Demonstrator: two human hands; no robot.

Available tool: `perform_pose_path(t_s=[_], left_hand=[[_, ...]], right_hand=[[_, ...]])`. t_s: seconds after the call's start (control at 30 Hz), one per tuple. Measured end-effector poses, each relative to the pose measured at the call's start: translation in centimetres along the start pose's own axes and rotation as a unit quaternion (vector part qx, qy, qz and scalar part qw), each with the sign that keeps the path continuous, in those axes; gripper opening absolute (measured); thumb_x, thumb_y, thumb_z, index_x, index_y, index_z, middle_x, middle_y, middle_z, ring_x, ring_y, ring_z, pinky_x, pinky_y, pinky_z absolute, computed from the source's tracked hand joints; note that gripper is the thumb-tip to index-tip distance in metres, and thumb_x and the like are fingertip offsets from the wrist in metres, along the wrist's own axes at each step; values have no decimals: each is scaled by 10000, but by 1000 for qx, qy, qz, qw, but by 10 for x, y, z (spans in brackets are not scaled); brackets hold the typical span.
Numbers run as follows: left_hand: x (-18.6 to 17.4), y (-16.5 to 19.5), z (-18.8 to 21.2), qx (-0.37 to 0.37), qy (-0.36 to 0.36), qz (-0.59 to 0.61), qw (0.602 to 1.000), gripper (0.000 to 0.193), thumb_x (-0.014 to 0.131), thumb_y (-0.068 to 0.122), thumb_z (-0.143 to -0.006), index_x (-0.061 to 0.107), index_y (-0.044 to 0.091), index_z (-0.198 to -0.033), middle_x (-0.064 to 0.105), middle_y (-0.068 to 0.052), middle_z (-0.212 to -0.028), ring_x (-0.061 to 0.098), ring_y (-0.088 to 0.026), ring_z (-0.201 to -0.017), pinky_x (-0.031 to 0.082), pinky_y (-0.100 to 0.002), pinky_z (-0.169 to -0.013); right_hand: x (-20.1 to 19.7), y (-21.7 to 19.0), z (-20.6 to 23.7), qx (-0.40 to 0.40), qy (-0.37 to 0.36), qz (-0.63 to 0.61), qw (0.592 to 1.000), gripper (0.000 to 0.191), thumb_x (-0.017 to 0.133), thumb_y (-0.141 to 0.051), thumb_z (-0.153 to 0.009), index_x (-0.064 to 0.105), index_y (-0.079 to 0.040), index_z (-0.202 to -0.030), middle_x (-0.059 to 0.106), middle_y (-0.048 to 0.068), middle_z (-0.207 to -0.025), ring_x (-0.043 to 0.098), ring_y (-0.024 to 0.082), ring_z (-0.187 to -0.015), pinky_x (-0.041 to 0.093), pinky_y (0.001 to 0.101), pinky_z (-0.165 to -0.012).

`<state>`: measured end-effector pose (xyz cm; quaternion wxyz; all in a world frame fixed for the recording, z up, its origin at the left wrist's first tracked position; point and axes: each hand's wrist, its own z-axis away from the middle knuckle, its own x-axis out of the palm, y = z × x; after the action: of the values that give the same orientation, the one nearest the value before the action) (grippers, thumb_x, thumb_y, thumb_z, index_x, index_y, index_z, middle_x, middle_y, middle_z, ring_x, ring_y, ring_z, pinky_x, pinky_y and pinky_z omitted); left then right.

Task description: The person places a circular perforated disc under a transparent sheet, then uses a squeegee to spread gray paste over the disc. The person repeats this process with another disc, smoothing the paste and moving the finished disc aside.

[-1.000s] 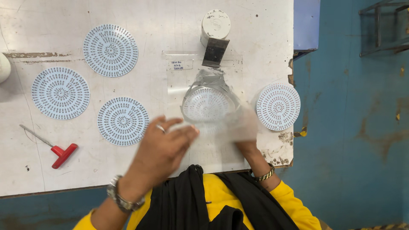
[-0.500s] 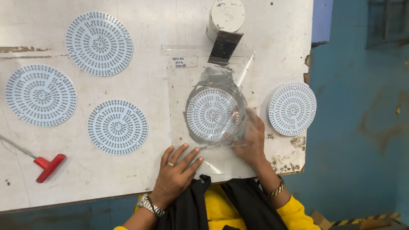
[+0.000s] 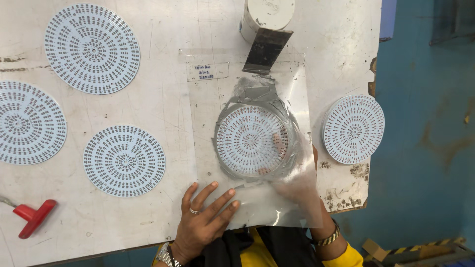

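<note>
A transparent plastic sheet (image 3: 208,99) with a grey-smeared ring lies over a round white circuit board (image 3: 252,141) in the middle of the white table (image 3: 163,99). My left hand (image 3: 203,217) rests flat on the sheet's lower left corner, fingers spread, a ring on one finger. My right hand (image 3: 302,193) is underneath the sheet's lower right corner, seen blurred through the plastic, with its fingers reaching towards the board's right edge. That corner of the sheet is raised over the hand and past the table's edge.
Three loose round boards (image 3: 92,48) (image 3: 29,122) (image 3: 124,160) lie to the left. A stack of boards (image 3: 354,129) sits near the chipped right edge. A white tub (image 3: 267,17) with a dark scraper (image 3: 264,49) stands at the back. A red-handled tool (image 3: 32,216) lies at front left.
My left hand has come down from over the sheet to its lower left corner. My right hand has slid from the sheet's right edge to beneath its lower right corner.
</note>
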<state>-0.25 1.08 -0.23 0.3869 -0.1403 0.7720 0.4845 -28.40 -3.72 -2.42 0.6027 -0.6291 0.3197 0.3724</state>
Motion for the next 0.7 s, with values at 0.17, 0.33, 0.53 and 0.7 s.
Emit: perform_pose_path(t_s=[0.17, 0.33, 0.53, 0.7], left_hand=[[2, 0, 1, 3, 4, -1, 1000, 409, 779, 243, -855, 696, 250, -1256, 616, 59, -1414, 474, -273, -1379, 259, -587, -1176], [1, 0, 2, -6, -6, 11, 1000, 398, 779, 267, -861, 702, 253, -1251, 614, 64, -1418, 468, -271, -1384, 258, -582, -1177], [1, 2, -4, -7, -30, -16, 999, 363, 764, 234, -865, 705, 208, -1223, 618, 45, -1418, 467, -264, -1384, 240, -567, -1171], [1, 3, -6, -6, -29, -21, 999, 354, 752, 227, -870, 713, 191, -1219, 615, 46, -1423, 449, -258, -1388, 235, -558, -1175]], right_hand=[[-18, -35, -21, 10, 70, -112, 991, 1086, 942, -319, -652, 382, 88, -1488, 579, 224, -1367, 622, 299, -1232, 549, 413, -1031], [-20, -38, -24, -10, 71, -46, 996, 1091, 928, -358, -636, 395, 77, -1482, 605, 214, -1338, 617, 308, -1213, 532, 443, -1016], [-24, -27, -12, -90, -22, 125, 988, 843, 827, -469, -705, 565, -129, -1431, 653, 113, -1424, 618, 242, -1254, 287, 537, -1164], [-23, -31, -13, -7, -27, 88, 996, 910, 843, -485, -668, 580, -85, -1442, 628, 155, -1270, 575, 329, -1170, 271, 507, -1137]])
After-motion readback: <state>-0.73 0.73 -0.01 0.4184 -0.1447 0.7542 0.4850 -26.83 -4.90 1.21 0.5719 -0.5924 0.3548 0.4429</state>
